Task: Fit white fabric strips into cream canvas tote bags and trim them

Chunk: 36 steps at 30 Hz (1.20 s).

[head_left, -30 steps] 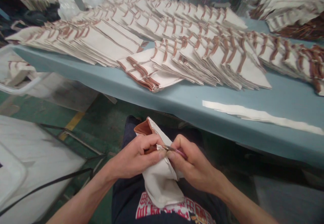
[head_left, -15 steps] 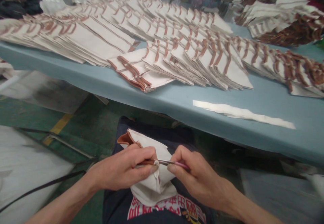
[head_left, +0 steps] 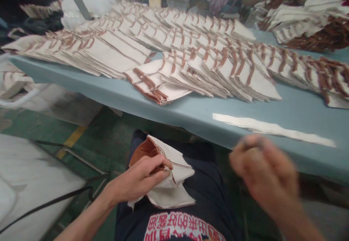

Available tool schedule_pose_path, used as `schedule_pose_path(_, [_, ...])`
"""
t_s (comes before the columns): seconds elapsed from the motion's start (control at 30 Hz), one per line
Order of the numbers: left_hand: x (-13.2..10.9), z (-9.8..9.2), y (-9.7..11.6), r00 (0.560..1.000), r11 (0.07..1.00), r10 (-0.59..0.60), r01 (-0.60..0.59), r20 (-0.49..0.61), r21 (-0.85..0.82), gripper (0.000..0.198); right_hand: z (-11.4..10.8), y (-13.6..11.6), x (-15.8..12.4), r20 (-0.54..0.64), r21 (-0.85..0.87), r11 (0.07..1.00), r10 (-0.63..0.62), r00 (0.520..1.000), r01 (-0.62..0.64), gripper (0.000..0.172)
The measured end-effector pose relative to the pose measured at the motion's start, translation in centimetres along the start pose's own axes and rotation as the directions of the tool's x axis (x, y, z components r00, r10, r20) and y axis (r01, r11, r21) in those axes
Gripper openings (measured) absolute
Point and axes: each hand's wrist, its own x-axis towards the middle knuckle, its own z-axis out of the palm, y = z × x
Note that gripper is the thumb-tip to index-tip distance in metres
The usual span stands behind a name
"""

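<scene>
One left hand [head_left: 148,172] pinching cloth pouch [head_left: 180,163], 6 o'clock | right hand [head_left: 265,172], 4 o'clock: blurry, can't tell grip tbh | slack left pinch could drop pouch

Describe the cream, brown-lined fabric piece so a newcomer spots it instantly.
Start at the long blue-green table bearing overlapping rows of flat cream fabric pieces with brown strips. Drop below its near edge to the dark-clothed lap, where the bare left hand pinches one cream fabric piece, brown inside. Unlike the rows, it's off the table and gaping open.
</scene>
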Motion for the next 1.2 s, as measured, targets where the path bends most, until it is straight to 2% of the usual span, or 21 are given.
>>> schedule_pose_path(0.03, [0.1,-0.2,0.7,0.999,0.999,0.029,-0.030,-0.022,-0.021,0.020,1.6,1.0,-0.5,0.074,0.020,0.999,0.038,0.997,-0.039,0.030])
schedule_pose_path(0.07, [0.2,-0.4,1.3,0.998,0.999,0.043,-0.044,-0.052,-0.028,0.021,3.3,2.0,-0.9,0.208,0.014,0.998,0.059,0.976,-0.063,0.030])
schedule_pose_path(0.17, [-0.2,-0.8,2.6,0.979,0.999,0.018,-0.028,-0.202,-0.045,0.030,7.3,3.7,-1.5,0.344,0.011,0.997,0.067,0.937,-0.075,0.029])
schedule_pose_path(0.27, [-0.7,-0.9,3.2,0.948,0.991,-0.025,-0.018,-0.318,-0.133,0.028,8.8,3.6,-1.3,0.410,0.007,0.999,0.041,0.911,-0.048,0.021])
schedule_pose_path(0.4, [-0.8,-0.8,3.6,0.937,0.982,-0.042,-0.025,-0.348,-0.188,0.013,9.0,3.0,-1.1,0.430,-0.024,0.998,0.061,0.901,-0.056,0.015])
schedule_pose_path(0.53, [-0.7,-0.6,3.8,0.925,0.990,-0.077,0.025,-0.372,-0.142,0.015,8.9,3.0,-1.5,0.411,-0.052,0.999,0.019,0.911,0.002,0.014])
schedule_pose_path(0.77, [-1.3,-0.5,4.5,0.939,0.998,-0.060,0.048,-0.339,-0.043,0.015,8.8,2.3,-1.9,0.483,-0.141,0.986,-0.014,0.876,0.094,0.011])
schedule_pose_path(0.9, [-1.3,-0.6,5.3,0.934,0.996,-0.085,0.086,-0.347,-0.012,0.014,8.8,2.2,-2.1,0.465,-0.177,0.981,0.009,0.885,0.083,0.010])
schedule_pose_path(1.03, [-1.4,-0.4,5.4,0.930,0.993,-0.113,0.099,-0.351,-0.059,0.014,8.7,2.4,-2.4,0.457,-0.200,0.979,0.051,0.888,0.047,0.012])
schedule_pose_path(1.2, [-2.0,0.1,4.5,0.917,0.982,-0.143,0.084,-0.371,-0.170,0.009,8.6,2.3,-2.6,0.456,-0.232,0.971,0.064,0.888,0.050,0.012])
